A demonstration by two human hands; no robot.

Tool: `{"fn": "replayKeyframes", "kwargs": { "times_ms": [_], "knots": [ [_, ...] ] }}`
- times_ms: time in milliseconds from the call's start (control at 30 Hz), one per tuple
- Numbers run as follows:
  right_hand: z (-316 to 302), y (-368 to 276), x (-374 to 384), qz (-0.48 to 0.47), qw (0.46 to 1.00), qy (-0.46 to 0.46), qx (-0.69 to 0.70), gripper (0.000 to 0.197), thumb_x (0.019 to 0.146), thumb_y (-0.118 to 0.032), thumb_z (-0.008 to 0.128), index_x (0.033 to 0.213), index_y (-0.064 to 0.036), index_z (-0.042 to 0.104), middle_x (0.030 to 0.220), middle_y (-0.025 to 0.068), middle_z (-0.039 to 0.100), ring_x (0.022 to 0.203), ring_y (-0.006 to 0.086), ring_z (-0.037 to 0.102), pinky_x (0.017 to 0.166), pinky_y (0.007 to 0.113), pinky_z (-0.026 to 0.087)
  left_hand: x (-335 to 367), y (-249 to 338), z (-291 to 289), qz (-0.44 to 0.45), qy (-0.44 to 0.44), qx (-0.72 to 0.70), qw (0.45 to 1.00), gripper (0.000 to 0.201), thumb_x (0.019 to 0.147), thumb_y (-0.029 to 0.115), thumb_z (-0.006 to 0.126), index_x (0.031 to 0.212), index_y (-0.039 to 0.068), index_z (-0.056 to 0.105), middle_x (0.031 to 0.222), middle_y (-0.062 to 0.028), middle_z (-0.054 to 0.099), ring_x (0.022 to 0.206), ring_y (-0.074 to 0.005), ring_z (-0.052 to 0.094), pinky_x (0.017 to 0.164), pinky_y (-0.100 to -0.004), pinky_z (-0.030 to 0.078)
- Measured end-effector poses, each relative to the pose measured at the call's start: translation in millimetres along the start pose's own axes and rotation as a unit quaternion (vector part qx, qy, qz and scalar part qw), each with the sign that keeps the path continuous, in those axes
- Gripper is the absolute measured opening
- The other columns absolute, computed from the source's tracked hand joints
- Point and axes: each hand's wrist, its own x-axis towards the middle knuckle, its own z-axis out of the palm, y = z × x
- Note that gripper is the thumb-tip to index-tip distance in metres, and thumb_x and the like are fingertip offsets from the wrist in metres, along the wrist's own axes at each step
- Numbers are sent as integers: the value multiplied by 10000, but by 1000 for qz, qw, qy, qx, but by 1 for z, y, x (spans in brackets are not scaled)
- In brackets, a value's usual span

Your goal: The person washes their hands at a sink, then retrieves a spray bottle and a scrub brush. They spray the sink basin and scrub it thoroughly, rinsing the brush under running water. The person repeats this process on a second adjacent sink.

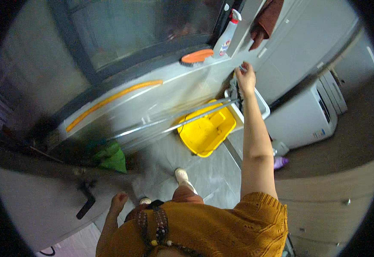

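Note:
My right hand (245,77) is stretched out over the far corner of the floor, its fingers closed on a small grey object that pokes out above the knuckles. A dark stringy bundle (234,91) hangs just below the hand, over a white bin (264,108). Next to the bin stands a yellow bucket (206,130), and two metal poles (174,119) lie across its rim. My left hand (118,201) hangs loose by my side and holds nothing. It is near a white door with a black handle (86,200).
On the window ledge are an orange brush (196,56) and a spray bottle (226,36). An orange hose (110,100) runs along the sill. A green cloth (111,156) lies at left. A white appliance (306,118), a white bottle (280,148) and a purple bottle (280,162) stand at right.

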Motion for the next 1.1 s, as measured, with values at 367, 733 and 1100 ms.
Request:
{"fn": "replayKeyframes", "kwargs": {
  "times_ms": [367,733,1100],
  "knots": [
    [98,29,189,37,998,25,40,849,592,-318,722,1244,31,304,1205,237,424,1111,339,428,940,367,336,-55,204,88,132,73,177,973,264,813,196,553,1017,29,536,972,-128,569,921,-245,549,791,-335,437],
    [70,18,142,-213,974,50,53,380,628,-240,708,846,-29,478,804,162,526,769,330,519,653,408,411,-46,266,120,251,97,189,944,269,773,113,583,1026,38,534,1001,-120,555,901,-251,545,758,-334,441],
    [9,-120,-84,-228,874,-362,231,509,575,-384,730,867,-38,498,807,141,519,760,341,520,650,413,420,-9,385,169,357,264,24,896,547,612,97,713,1093,1,470,1039,-168,540,955,-284,537,798,-325,425]
  ]
}}
